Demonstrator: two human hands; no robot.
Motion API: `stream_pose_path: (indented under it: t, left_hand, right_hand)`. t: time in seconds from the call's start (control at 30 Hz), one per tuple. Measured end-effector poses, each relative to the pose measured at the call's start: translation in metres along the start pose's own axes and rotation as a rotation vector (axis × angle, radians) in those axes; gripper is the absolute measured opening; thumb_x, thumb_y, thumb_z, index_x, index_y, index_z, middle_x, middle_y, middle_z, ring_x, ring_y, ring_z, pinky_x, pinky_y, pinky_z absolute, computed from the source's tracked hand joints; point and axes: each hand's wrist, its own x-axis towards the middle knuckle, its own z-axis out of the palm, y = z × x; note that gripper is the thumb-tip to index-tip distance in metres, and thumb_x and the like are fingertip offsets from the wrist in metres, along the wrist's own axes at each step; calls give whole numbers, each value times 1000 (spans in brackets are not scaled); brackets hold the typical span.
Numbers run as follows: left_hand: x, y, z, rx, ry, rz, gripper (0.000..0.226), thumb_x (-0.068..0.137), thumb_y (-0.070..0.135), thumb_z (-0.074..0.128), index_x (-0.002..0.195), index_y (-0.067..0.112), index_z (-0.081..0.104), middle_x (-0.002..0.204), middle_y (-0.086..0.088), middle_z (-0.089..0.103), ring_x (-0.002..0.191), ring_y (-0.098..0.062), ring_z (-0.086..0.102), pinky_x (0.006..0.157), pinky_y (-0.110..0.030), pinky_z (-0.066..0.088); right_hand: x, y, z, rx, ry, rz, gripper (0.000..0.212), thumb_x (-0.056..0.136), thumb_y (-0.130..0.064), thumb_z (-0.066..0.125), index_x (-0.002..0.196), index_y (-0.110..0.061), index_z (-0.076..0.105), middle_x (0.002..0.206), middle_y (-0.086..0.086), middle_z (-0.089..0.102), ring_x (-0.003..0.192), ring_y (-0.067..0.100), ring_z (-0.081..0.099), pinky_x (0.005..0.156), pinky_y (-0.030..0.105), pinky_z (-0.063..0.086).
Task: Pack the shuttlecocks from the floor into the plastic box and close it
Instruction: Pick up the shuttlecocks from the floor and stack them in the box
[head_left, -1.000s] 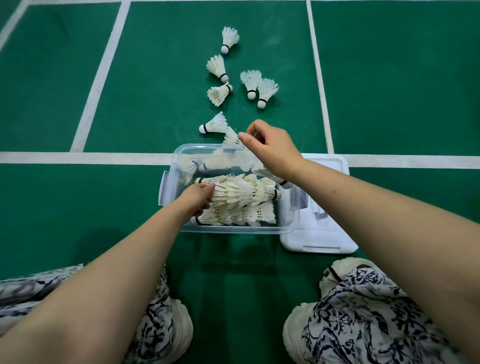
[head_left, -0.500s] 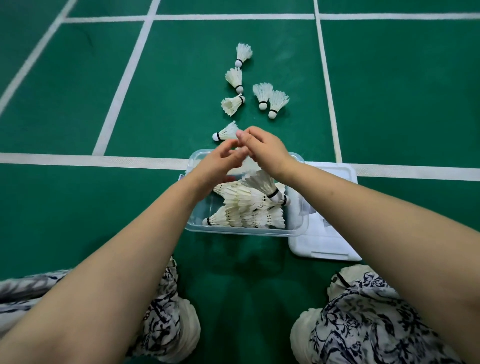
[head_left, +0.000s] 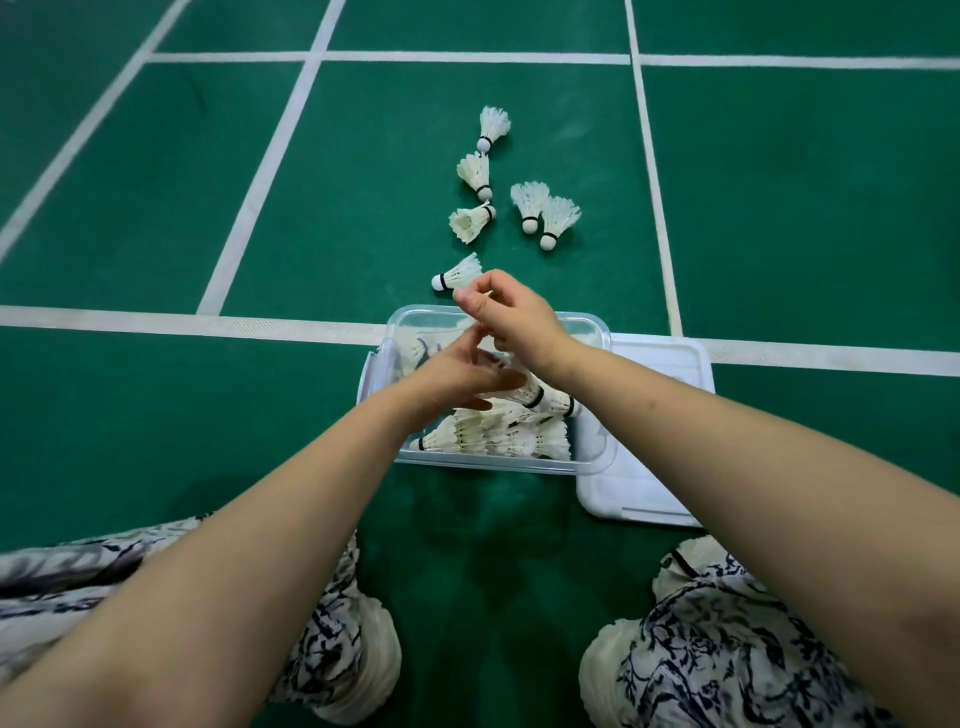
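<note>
1. Over the open plastic box (head_left: 483, 464), the left hand (head_left: 452, 379) curls its fingers round the feathers of a shuttlecock (head_left: 535, 397).
2. Above the box's far rim, the right hand (head_left: 519, 325) pinches thumb to forefinger; whether they hold anything cannot be told.
3. Six loose shuttlecocks (head_left: 527, 205) lie beyond the box, and the lid (head_left: 660, 467) lies at its right.

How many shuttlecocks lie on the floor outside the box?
6 shuttlecocks: three in a column; two side by side right of them; one near the box, by the right hand. That hand may hide another.
</note>
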Motion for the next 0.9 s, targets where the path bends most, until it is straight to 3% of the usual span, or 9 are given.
stream_pose_path:
  t: [0.2,0.3,0.47,0.67,0.9]
  left_hand:
    - [10,-9,-28,67,228,-81,55,84,18,66,132,20,40,104,-7,55,92,-22,57,77,-35,52]
    - [15,-18,-48,102,445,-135,49,83,18,63,128,18,43,119,-13,57,97,-26,58,83,-41,52]
    - [15,-22,-54,295,669,-190,57,79,24,58,132,17,41,128,-14,48,105,-32,56,80,-34,46]
    - [16,-23,-37,507,621,-211,53,85,28,53,133,12,40,129,-19,48,113,-35,51,88,-33,42]
    - [17,-30,-21,415,613,-217,50,83,19,52,131,11,42,128,-17,49,114,-31,48,87,-29,38]
  right_hand:
    - [2,-2,-7,-33,106,-14,15,92,-30,56,95,-16,51,92,3,50,85,14,47,73,22,38]
    - [5,3,-10,-48,131,5,13,91,-32,55,93,-20,50,94,1,49,85,14,46,72,21,37]
    - [9,12,-8,-61,115,44,14,92,-38,52,90,-25,51,98,1,52,89,15,48,82,30,38]
    - [11,16,-6,-66,98,52,18,93,-38,51,94,-20,51,104,5,53,94,16,48,86,31,39]
    - [11,22,-10,-73,101,54,15,91,-40,54,86,-27,52,99,4,53,93,17,49,94,40,42]
